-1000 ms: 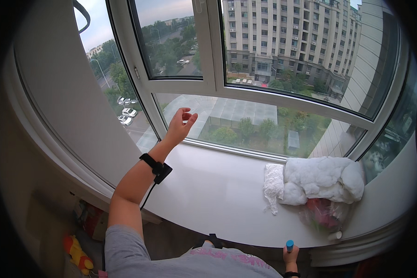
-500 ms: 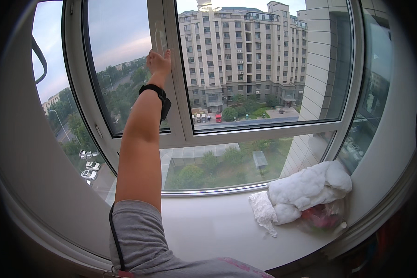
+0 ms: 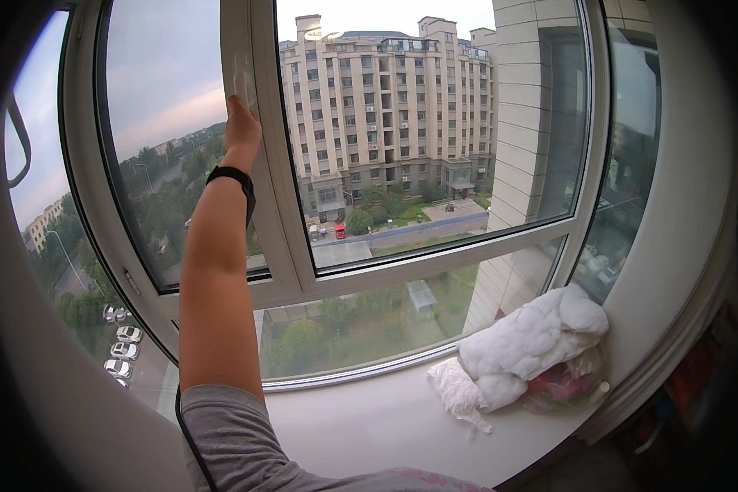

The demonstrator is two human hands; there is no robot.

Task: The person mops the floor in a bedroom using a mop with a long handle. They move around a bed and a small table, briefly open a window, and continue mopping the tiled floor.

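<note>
My left arm reaches up and forward, a black band on its wrist. At the end of it my left hand (image 3: pixel 243 129) is closed at the lower part of a pale, upright window handle (image 3: pixel 242 75). The handle sits on the white frame post (image 3: pixel 262 90) between two panes. My fingertips are mostly hidden by the hand itself. To the left of the hand is the tall window sash (image 3: pixel 162 107), and to its right lies a wide glass pane (image 3: pixel 418 139). My right hand is out of view.
White fluffy batting (image 3: pixel 533 344) rests on the right of the white windowsill (image 3: pixel 344 426). Beside it lie a crumpled white packet (image 3: pixel 459 392) and a clear bag with something pink inside (image 3: pixel 567 382). Another handle (image 3: pixel 20 143) shows at the far left.
The view has shifted, so the window and arm appear further left. My left hand has turned at the handle, and its fingers look more closed around it than before.
</note>
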